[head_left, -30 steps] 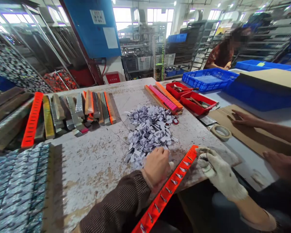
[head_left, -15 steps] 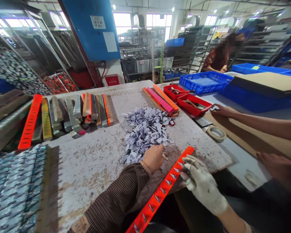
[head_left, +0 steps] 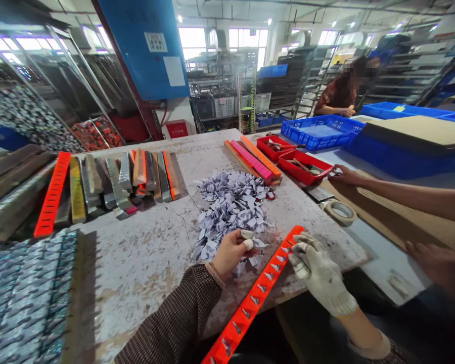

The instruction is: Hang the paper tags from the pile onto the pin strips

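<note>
A long orange slotted strip (head_left: 258, 296) slants from the table's edge towards my lap, with small grey pointed pieces standing in a row of slots. My left hand (head_left: 229, 254), white covers on its fingertips, pinches a small grey-white flat piece (head_left: 258, 243) left of the strip's far end. Behind it lies a heap of such pieces (head_left: 233, 202). My right hand (head_left: 322, 278), in a white glove with bare fingertips, is closed against the strip's right edge near its far end; what its fingers hold, if anything, is hidden.
Slotted bars (head_left: 127, 174) stand in a row at the left, behind a dense block of silvery pieces (head_left: 26, 298). Red trays (head_left: 305, 169), a tape roll (head_left: 340, 211) and blue crates (head_left: 320, 132) are on the right. A co-worker's arm (head_left: 398, 189) reaches in there; another person sits farther back.
My left hand has turned and lifted off the heap's near edge, showing a piece in its fingertips. My right hand has shifted slightly right, uncovering another grey piece in the strip.
</note>
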Demonstrator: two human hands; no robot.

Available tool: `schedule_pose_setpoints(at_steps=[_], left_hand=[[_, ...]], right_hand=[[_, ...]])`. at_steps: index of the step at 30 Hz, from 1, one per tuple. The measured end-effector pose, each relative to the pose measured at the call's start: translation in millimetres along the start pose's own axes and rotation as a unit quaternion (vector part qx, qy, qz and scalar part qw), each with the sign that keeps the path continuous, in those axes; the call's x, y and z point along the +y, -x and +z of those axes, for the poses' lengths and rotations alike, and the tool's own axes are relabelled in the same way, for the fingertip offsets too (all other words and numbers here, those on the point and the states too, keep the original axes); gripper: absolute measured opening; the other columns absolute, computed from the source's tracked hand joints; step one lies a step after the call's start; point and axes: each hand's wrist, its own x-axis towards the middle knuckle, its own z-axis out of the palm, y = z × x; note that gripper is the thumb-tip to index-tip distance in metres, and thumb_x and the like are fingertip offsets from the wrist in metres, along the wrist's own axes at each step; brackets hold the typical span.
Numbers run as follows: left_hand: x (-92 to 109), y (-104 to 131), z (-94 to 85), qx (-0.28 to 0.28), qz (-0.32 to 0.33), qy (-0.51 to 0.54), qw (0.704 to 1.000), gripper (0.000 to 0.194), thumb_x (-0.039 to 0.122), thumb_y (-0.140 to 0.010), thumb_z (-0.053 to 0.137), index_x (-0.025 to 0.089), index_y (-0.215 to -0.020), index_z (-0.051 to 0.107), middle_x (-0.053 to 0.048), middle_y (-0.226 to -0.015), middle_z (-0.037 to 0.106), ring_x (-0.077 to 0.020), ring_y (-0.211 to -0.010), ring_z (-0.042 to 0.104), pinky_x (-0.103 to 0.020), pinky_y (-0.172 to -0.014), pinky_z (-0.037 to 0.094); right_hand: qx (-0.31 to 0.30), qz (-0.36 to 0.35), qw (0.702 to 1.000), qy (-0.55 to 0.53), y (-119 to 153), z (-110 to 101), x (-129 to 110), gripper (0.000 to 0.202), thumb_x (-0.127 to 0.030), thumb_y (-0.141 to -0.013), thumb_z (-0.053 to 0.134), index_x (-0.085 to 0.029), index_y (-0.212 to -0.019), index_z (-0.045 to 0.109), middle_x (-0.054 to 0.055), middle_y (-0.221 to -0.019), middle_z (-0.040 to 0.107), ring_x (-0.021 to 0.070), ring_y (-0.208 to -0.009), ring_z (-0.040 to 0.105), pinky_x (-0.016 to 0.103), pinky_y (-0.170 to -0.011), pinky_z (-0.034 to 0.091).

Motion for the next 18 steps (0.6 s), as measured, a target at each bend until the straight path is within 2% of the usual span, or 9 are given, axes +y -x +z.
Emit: schedule_pose_setpoints(at_steps=[2, 5, 8, 10, 12, 14, 16, 18], left_hand=[[7, 7, 4.2, -0.016, -0.014, 0.052, 0.998, 0.05, 0.049, -0.066, 0.085, 0.015, -0.095, 0.063, -0.004, -0.08, 0.07, -0.0172, -0.07, 0.07, -0.032, -0.072, 0.058], [17, 18, 15.5, -0.045, -0.031, 0.098, 0.994, 0.053, 0.048, -0.062, 0.09, 0.015, -0.094, 0.064, -0.005, -0.082, 0.072, -0.017, -0.071, 0.07, -0.032, -0.073, 0.059], [25, 26, 27.4, -0.081, -0.045, 0.117, 0.989, 0.049, 0.045, -0.064, 0.091, 0.015, -0.092, 0.065, -0.005, -0.084, 0.073, -0.0161, -0.072, 0.07, -0.03, -0.073, 0.058], [29, 30, 31.4, -0.112, -0.033, 0.11, 0.987, 0.044, 0.044, -0.069, 0.088, 0.015, -0.09, 0.063, -0.006, -0.085, 0.073, -0.0164, -0.075, 0.07, -0.03, -0.075, 0.057], [30, 35, 29.8, -0.129, 0.002, 0.057, 0.99, 0.039, 0.043, -0.075, 0.083, 0.016, -0.093, 0.061, -0.007, -0.091, 0.074, -0.0181, -0.08, 0.07, -0.03, -0.076, 0.055], [32, 43, 22.7, -0.131, 0.03, -0.063, 0.989, 0.034, 0.04, -0.08, 0.077, 0.018, -0.099, 0.06, -0.009, -0.102, 0.075, -0.02, -0.087, 0.069, -0.03, -0.075, 0.053], [33, 57, 11.9, -0.144, 0.031, -0.212, 0.966, 0.03, 0.034, -0.083, 0.071, 0.019, -0.106, 0.062, -0.009, -0.108, 0.074, -0.0218, -0.092, 0.068, -0.031, -0.076, 0.051], [35, 75, 0.5, -0.168, 0.029, -0.329, 0.929, 0.031, 0.028, -0.083, 0.069, 0.021, -0.112, 0.064, -0.007, -0.111, 0.073, -0.0232, -0.097, 0.067, -0.033, -0.083, 0.05]], right_hand=[[0.007, 0.016, 1.0, -0.014, -7, -7, -8, 0.016, -0.03, -0.097, 0.06, -0.022, -0.111, 0.059, 0.015, -0.127, 0.065, 0.0333, -0.126, 0.059, 0.059, -0.103, 0.055], [-0.009, 0.004, 0.997, -0.072, -19, -14, -26, 0.02, -0.03, -0.099, 0.056, -0.022, -0.117, 0.059, 0.016, -0.131, 0.063, 0.0325, -0.132, 0.056, 0.058, -0.107, 0.052], [-0.029, -0.002, 0.992, -0.121, -29, -14, -39, 0.015, -0.028, -0.101, 0.05, -0.024, -0.108, 0.062, 0.013, -0.128, 0.066, 0.0294, -0.131, 0.058, 0.051, -0.105, 0.055], [-0.031, 0.019, 0.99, -0.135, -33, -16, -37, 0.016, -0.027, -0.102, 0.047, -0.025, -0.1, 0.063, 0.01, -0.122, 0.069, 0.0256, -0.122, 0.064, 0.043, -0.097, 0.06], [-0.021, 0.044, 0.99, -0.129, -36, -21, -25, 0.017, -0.027, -0.102, 0.046, -0.025, -0.098, 0.062, 0.009, -0.114, 0.071, 0.0237, -0.11, 0.069, 0.04, -0.092, 0.061], [-0.01, 0.051, 0.994, -0.099, -39, -28, -5, 0.015, -0.027, -0.102, 0.047, -0.024, -0.098, 0.062, 0.011, -0.111, 0.072, 0.0258, -0.106, 0.07, 0.044, -0.093, 0.06], [-0.02, 0.025, 0.999, -0.038, -42, -32, 16, 0.014, -0.028, -0.101, 0.049, -0.023, -0.096, 0.061, 0.014, -0.113, 0.071, 0.0297, -0.109, 0.068, 0.049, -0.095, 0.058], [-0.05, -0.021, 0.998, 0.023, -45, -33, 30, 0.013, -0.025, -0.098, 0.051, -0.021, -0.092, 0.061, 0.016, -0.117, 0.07, 0.0328, -0.116, 0.065, 0.052, -0.097, 0.057]])
